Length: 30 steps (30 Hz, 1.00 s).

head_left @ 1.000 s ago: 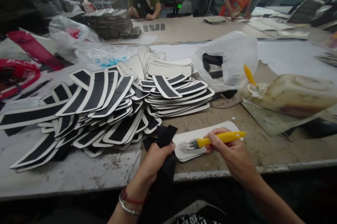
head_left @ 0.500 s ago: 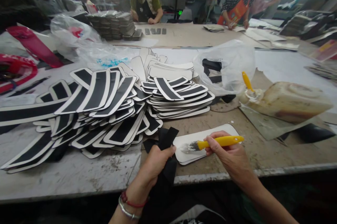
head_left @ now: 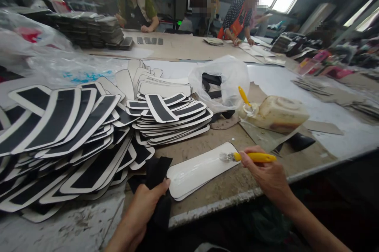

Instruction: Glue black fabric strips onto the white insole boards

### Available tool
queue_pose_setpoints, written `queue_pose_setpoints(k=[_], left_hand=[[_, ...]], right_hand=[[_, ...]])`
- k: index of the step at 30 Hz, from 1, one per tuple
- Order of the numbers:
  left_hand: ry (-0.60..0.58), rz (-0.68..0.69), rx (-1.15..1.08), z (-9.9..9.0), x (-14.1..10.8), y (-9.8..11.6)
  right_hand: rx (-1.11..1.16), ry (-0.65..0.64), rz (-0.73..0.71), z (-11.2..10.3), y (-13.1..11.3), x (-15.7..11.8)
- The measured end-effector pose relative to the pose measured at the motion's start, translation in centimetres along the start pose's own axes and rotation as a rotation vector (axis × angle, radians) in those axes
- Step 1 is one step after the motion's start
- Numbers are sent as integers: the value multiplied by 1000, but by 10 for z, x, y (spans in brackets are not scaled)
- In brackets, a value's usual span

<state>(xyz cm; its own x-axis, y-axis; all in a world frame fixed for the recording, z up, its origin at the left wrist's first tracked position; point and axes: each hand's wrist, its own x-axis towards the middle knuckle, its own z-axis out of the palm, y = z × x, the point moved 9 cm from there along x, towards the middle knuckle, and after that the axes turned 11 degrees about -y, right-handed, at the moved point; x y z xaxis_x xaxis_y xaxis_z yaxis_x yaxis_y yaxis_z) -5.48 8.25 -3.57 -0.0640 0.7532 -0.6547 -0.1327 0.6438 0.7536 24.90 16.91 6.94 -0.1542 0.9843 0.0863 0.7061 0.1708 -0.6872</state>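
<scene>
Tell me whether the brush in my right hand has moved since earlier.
Yes, rightward: against the white panel, the yellow-handled brush now has its bristles near the right end, not the left.

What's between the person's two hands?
In the head view, white pieces lie between the left hand and right hand; a yellow brush extends over them.

narrow lane of bare tabletop [head_left: 192, 148] between white panel [head_left: 204, 171] and stacked pieces [head_left: 174, 125], sprawling heap [head_left: 68, 145] blocking the left, plastic bag [head_left: 233, 82] and plastic container [head_left: 281, 111] obstructing the far side, open strip along the near edge
</scene>
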Motion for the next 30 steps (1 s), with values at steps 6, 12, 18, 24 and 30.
queue_pose_setpoints(k=[6, 12, 18, 24, 30], left_hand=[[50, 45, -16, 1, -5, 5], [56, 19, -36, 2, -6, 3], [28, 16, 27, 2, -4, 2], [57, 77, -11, 2, -4, 4], [29, 58, 4, 0, 2, -2]], right_hand=[[-105, 106, -165, -23, -5, 0], [-143, 99, -348, -18, -22, -11], [195, -39, -262, 30, -59, -25], [352, -151, -152, 61, -55, -24], [13, 86, -149, -9, -9, -22]])
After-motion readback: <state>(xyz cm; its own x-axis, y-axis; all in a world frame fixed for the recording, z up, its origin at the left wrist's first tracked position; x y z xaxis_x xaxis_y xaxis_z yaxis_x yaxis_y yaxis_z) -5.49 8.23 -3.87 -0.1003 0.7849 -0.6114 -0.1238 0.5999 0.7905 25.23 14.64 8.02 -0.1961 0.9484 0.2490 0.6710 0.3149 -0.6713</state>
